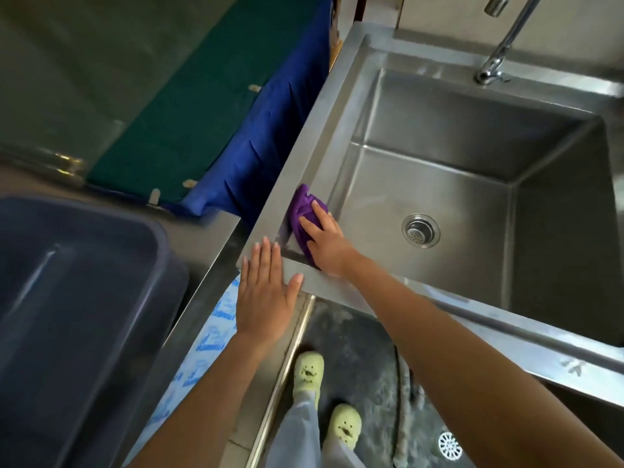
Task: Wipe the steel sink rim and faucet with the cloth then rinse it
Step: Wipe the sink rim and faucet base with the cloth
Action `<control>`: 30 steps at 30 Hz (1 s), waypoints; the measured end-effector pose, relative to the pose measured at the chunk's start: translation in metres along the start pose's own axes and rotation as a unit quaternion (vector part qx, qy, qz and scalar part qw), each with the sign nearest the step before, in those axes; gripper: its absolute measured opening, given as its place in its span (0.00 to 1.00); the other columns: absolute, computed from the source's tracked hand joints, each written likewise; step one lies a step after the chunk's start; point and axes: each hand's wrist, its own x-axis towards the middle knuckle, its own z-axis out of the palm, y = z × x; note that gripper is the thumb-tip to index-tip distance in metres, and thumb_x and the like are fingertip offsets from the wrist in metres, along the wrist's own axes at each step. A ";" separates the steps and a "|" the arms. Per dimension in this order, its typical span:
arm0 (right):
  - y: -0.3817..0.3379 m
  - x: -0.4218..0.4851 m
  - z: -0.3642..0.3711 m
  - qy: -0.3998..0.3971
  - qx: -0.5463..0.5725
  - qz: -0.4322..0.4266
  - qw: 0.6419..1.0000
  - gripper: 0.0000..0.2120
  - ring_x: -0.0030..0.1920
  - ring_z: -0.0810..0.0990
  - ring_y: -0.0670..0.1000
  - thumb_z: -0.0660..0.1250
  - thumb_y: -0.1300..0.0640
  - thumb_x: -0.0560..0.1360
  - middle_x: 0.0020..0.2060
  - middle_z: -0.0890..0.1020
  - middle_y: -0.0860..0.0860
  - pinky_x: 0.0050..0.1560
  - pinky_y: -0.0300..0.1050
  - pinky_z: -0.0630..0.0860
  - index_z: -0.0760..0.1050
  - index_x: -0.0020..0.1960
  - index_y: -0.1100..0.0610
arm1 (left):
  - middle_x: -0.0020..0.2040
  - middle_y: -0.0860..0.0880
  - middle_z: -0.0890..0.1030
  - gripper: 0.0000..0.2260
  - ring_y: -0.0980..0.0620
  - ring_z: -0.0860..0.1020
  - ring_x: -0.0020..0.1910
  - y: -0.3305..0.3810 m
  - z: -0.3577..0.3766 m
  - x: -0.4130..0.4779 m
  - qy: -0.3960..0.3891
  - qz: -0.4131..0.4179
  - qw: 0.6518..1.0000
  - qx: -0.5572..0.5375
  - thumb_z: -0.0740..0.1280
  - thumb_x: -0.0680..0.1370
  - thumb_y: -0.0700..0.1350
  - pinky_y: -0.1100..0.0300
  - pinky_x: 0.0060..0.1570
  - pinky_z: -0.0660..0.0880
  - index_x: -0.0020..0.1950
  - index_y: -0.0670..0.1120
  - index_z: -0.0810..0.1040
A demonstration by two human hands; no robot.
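wiping hand: right hand (326, 243), reaching in over the near side of the sink; fingers fairly straight and a little spread, pressing down on the cloth; thumb hidden.
cloth: purple cloth (304, 211), bunched under the right hand's fingers and showing past its fingertips; it lies on the inner edge of the left side of the sink rim (314, 130), close to the near-left corner.
bracing hand: left hand (266, 292), just to the left of the right hand and nearer the body, not touching it; palm down, flat, fingers straight and pressed together, thumb held out sideways; fingertips and thumb rest on the rim's near-left corner; nothing held.
rim run: steel, extends away from the right hand's fingertips toward the back, and also passes under the right forearm.
basin: basin (439, 184) opens to the right of the right hand; drain strainer (421, 230) sits on its floor, right of that hand's knuckles.
faucet: faucet (503, 45) stands on the far rim, well apart from the right hand and cloth; its neck leaves the top edge.
tub: dark blue tub (67, 282) lies left of the left hand.
fabrics: blue fabric (263, 130) hangs beyond the left hand's fingertips, beside the sink's outer wall; green fabric (202, 96) further left.
floor: pale green slippers (307, 369) show between the two forearms; round floor drain (449, 445) beside the right forearm.
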 end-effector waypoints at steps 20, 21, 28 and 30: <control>0.041 -0.081 0.001 0.052 -0.122 0.012 0.991 0.25 0.70 0.63 0.60 0.57 0.61 0.74 0.75 0.61 0.49 0.73 0.53 0.57 0.66 0.70 0.47 | 0.78 0.45 0.44 0.39 0.51 0.40 0.76 -0.004 -0.001 -0.016 -0.024 0.010 1.000 -0.007 0.24 0.70 0.67 0.54 0.75 0.39 0.74 0.45 0.39; 0.038 -0.078 0.001 0.054 -0.118 0.006 0.991 0.26 0.69 0.64 0.60 0.57 0.63 0.73 0.74 0.62 0.48 0.72 0.52 0.58 0.66 0.70 0.47 | 0.78 0.46 0.44 0.39 0.51 0.41 0.76 -0.007 -0.001 -0.016 -0.021 0.003 1.000 -0.007 0.24 0.70 0.67 0.54 0.75 0.40 0.74 0.45 0.39; 0.007 -0.029 0.000 0.068 -0.053 -0.016 0.996 0.32 0.60 0.64 0.58 0.53 0.70 0.74 0.76 0.55 0.42 0.63 0.48 0.62 0.59 0.73 0.45 | 0.77 0.47 0.43 0.38 0.52 0.40 0.76 -0.015 0.000 -0.014 -0.018 -0.001 0.999 -0.028 0.27 0.72 0.66 0.53 0.76 0.43 0.75 0.45 0.42; 0.003 -0.019 -0.003 0.079 -0.069 -0.021 0.994 0.32 0.59 0.64 0.57 0.55 0.69 0.75 0.76 0.54 0.42 0.62 0.47 0.62 0.58 0.73 0.44 | 0.77 0.48 0.43 0.37 0.52 0.40 0.76 -0.014 0.001 -0.014 -0.016 -0.003 0.999 -0.043 0.28 0.72 0.66 0.53 0.76 0.42 0.74 0.46 0.41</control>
